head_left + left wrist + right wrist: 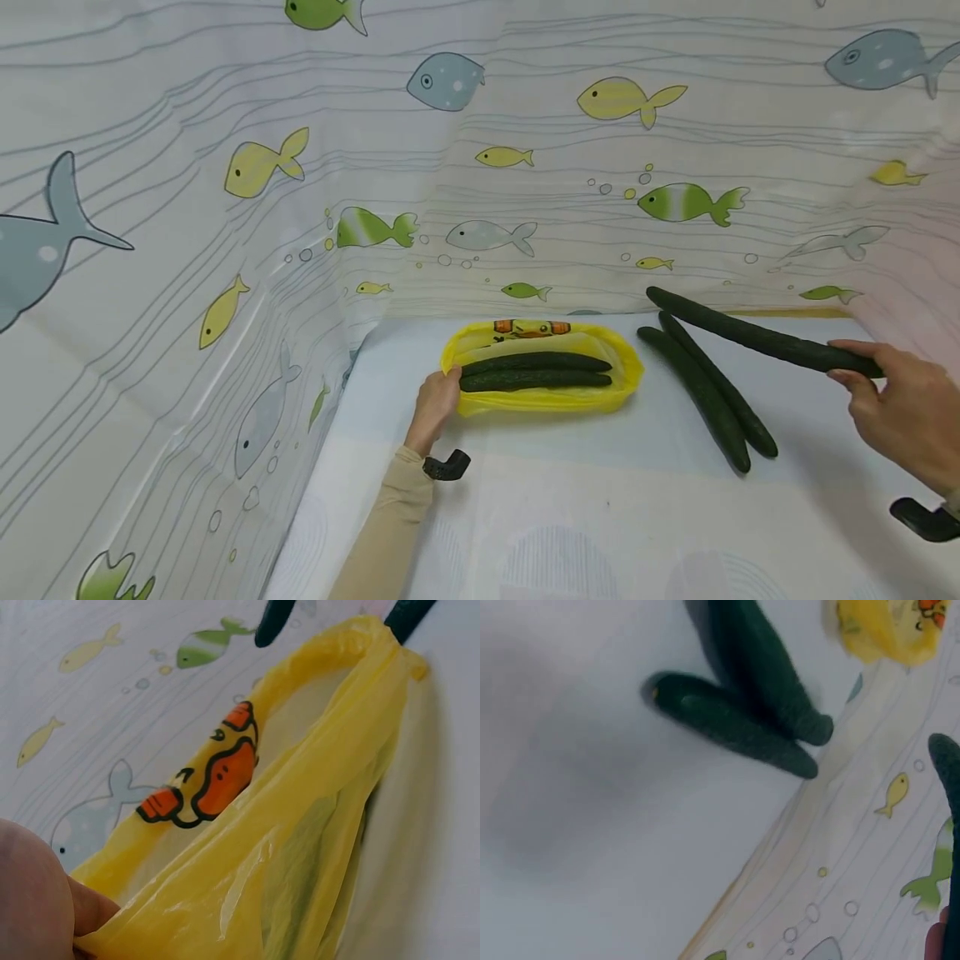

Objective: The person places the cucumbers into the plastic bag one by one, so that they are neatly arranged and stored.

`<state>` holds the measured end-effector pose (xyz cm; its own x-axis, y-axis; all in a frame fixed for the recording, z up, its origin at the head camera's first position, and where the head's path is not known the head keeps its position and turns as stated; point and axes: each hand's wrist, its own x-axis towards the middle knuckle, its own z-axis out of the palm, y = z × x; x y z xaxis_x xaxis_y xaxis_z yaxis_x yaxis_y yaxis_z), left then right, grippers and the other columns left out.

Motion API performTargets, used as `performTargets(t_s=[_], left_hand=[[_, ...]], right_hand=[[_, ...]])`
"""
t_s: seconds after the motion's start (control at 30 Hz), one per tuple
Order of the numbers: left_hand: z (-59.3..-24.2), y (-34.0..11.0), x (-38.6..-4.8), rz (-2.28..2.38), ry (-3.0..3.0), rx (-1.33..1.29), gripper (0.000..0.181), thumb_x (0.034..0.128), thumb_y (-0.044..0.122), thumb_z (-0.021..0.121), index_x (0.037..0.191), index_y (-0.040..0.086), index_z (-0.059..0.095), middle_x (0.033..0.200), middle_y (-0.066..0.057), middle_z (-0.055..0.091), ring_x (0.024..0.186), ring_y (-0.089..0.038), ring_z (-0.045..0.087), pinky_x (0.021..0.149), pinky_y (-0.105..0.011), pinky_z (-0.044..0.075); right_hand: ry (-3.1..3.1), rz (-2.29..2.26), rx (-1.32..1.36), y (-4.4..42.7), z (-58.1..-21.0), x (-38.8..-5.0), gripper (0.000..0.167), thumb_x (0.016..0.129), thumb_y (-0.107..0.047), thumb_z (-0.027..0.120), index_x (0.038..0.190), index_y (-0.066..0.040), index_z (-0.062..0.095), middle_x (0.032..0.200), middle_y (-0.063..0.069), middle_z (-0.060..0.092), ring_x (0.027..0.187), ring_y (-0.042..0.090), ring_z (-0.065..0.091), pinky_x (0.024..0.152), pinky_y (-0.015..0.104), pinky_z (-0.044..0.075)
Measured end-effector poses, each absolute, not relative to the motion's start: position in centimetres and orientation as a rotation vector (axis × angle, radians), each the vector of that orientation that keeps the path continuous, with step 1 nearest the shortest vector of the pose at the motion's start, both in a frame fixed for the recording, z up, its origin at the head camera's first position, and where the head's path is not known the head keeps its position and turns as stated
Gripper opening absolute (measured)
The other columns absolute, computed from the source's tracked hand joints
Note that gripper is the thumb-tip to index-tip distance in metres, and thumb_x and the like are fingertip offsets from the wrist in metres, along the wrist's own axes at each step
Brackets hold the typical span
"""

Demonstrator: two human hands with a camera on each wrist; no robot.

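Best to hold the yellow bag [551, 403] wide with the left hand [435, 408], and to bring the cucumber [750, 333] in lengthwise and slowly, beside the two packed cucumbers [536, 362], without scraping the thin plastic. Better also to guard the long free end, probably easy to tip down. With the left fingers, pinching the bag's left edge, near the centre of the frame. With the right hand [900, 408], clamping the cucumber's right end between fingers and thumb, at the frame's right; from there, pointing to upper left, raised above the worktop [562, 483], apart from the two loose cucumbers [697, 398].
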<state>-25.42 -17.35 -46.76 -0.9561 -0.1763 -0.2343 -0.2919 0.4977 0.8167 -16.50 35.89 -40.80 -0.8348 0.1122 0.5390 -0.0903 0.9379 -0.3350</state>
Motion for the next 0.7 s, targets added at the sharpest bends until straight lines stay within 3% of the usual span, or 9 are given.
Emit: performTargets(t_s=[0.17,0.3,0.4,0.57,0.7], left_hand=[[-46.8,-17.3,-25.5,1.442,2.622,-0.409,0.045,0.1132,0.043,0.037,0.085,0.010,0.049,0.067,-0.001,0.038,0.054,-0.016,0.032,0.055,-0.031,0.032],[-46.6,-17.3,-25.6,1.449,2.618,-0.408,0.045,0.1132,0.043,0.037,0.085,0.010,0.049,0.066,-0.001,0.038,0.054,-0.016,0.032,0.054,-0.031,0.032],[-46.5,-17.2,-25.7,1.462,2.611,-0.398,0.045,0.1134,0.043,0.037,0.084,0.010,0.048,0.065,-0.001,0.036,0.053,-0.016,0.031,0.054,-0.031,0.031],[-46.6,-17.1,-25.6,1.465,2.611,-0.396,0.045,0.1136,0.041,0.037,0.082,0.011,0.047,0.064,0.000,0.035,0.052,-0.015,0.031,0.053,-0.031,0.031],[-46.6,-17.2,-25.6,1.462,2.609,-0.404,0.045,0.1134,0.041,0.037,0.081,0.011,0.047,0.063,0.000,0.036,0.052,-0.015,0.031,0.052,-0.030,0.031]], right_hand=[[-2.406,0.447,0.145,34.8,-41.0,-16.6,0.037,0.086,0.015,0.074,0.122,0.012,0.065,0.097,0.038,0.066,0.062,0.025,0.041,0.058,0.032,0.031],[-2.331,0.456,0.240,34.0,-41.4,-17.0,0.040,0.081,0.016,0.078,0.119,0.010,0.068,0.095,0.033,0.069,0.067,0.010,0.037,0.066,0.029,0.028],[-2.297,0.472,0.286,33.5,-41.6,-17.3,0.041,0.081,0.014,0.080,0.120,0.008,0.069,0.096,0.030,0.070,0.071,0.002,0.033,0.064,0.026,0.026],[-2.277,0.522,0.315,32.5,-41.9,-17.7,0.039,0.086,0.010,0.079,0.124,0.007,0.068,0.098,0.028,0.070,0.083,-0.004,0.033,0.072,0.036,0.030],[-2.233,0.590,0.373,31.4,-42.1,-18.2,0.038,0.087,0.008,0.078,0.124,0.008,0.068,0.099,0.028,0.070,0.083,-0.009,0.030,0.077,0.043,0.032]])
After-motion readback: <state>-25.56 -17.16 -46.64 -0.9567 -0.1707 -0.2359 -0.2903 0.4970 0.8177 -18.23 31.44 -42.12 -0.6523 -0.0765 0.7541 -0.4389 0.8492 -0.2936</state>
